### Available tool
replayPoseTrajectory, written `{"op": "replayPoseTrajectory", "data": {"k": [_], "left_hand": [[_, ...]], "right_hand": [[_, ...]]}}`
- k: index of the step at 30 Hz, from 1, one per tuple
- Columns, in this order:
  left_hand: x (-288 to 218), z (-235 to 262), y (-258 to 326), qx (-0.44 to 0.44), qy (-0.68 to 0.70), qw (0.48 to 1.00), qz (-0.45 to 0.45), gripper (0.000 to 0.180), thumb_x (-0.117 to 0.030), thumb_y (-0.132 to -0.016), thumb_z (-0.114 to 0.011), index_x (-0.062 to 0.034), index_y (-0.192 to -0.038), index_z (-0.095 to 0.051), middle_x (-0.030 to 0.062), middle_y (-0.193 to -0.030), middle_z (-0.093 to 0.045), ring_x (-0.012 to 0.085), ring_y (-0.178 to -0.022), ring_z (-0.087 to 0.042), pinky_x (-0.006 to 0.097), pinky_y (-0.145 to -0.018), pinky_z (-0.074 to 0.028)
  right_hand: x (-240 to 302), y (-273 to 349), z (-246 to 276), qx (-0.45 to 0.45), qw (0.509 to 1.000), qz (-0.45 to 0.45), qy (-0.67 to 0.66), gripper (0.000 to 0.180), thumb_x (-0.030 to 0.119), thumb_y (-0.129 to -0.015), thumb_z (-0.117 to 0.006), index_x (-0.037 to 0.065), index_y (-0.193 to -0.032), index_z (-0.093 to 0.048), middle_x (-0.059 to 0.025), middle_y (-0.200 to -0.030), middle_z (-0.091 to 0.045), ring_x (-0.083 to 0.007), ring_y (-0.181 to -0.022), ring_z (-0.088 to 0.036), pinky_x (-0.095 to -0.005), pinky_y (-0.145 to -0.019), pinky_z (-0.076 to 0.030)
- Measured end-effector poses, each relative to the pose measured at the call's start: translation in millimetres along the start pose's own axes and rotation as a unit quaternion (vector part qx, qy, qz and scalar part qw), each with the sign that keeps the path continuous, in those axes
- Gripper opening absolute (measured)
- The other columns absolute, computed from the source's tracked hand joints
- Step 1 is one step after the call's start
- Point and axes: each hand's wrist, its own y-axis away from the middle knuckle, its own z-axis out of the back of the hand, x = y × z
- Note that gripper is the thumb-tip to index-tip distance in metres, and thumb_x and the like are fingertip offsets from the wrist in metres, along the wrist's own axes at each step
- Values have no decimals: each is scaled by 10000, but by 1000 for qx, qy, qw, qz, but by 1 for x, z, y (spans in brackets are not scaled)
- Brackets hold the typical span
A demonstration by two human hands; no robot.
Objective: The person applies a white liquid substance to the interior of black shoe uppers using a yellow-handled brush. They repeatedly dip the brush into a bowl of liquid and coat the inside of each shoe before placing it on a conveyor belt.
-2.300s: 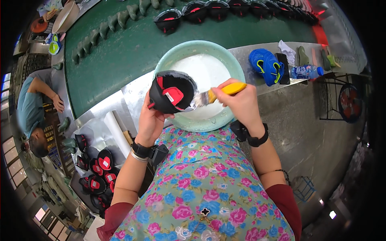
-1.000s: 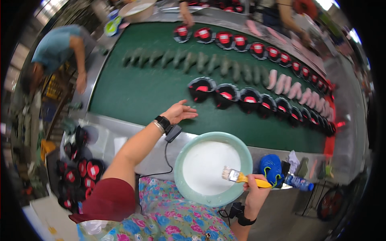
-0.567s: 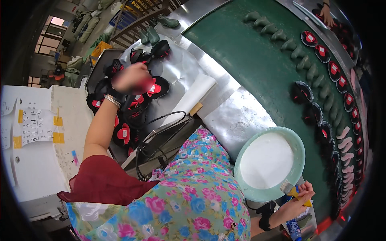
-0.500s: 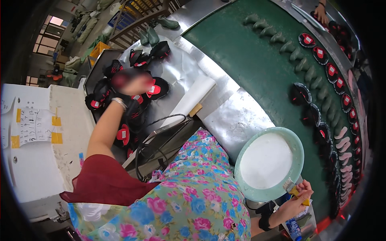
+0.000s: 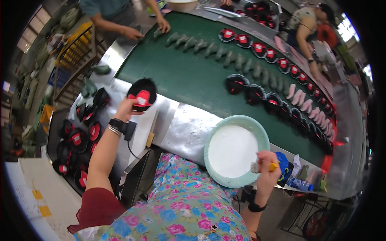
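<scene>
My left hand (image 5: 126, 109) grips a black shoe upper (image 5: 147, 85) with a red tongue, lifted over the metal table edge beside the green belt (image 5: 177, 72). My right hand (image 5: 267, 170) is closed around a brush (image 5: 274, 166) with a yellow handle. Its pale bristles are at the right rim of a light green basin (image 5: 207, 154), which contains white liquid (image 5: 233, 150); I cannot tell if they touch the rim. To the left, several more black and red shoe uppers (image 5: 76, 138) lie piled on the metal tray.
Along the belt run rows of grey-green shoe lasts (image 5: 211, 49), black uppers (image 5: 259, 49) and pink pieces (image 5: 297, 97). A co-worker's hand (image 5: 163, 25) touches a last at the far left; another person (image 5: 303, 28) works across. A bottle (image 5: 299, 184) lies right of the basin.
My left hand has lifted a shoe upper from the pile and carried it right, toward the belt. My right hand has raised the brush along the basin's side. The view has turned rightward.
</scene>
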Motion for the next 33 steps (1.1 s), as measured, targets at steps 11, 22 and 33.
{"op": "replayPoseTrajectory", "data": {"k": [11,22,33], "left_hand": [[-13,-227,160,445,52,891,79,532,-227,-935,-562,-133,-1400,-323,60,-1330,-456,202,-1210,-488,494,-879,-539],[-4,-181,166,525,-142,816,-196,743,-6,-881,-482,-97,-1519,-112,149,-1496,-299,221,-1326,-380,377,-955,-485],[15,-169,180,496,-163,847,-102,671,127,-845,-454,-91,-1454,-277,99,-1281,-515,140,-1018,-592,269,-804,-516]], "right_hand": [[22,-7,-57,97,920,223,308,449,66,-604,-811,67,-1030,-671,-46,-1099,-667,-246,-879,-579,-331,-714,-512],[25,-3,-44,323,934,121,92,394,81,-739,-743,66,-1115,-629,-130,-902,-679,-315,-739,-654,-356,-652,-524],[9,10,-25,295,942,129,99,180,110,-770,-680,72,-945,-657,-120,-783,-644,-319,-664,-624,-392,-583,-484]]}}
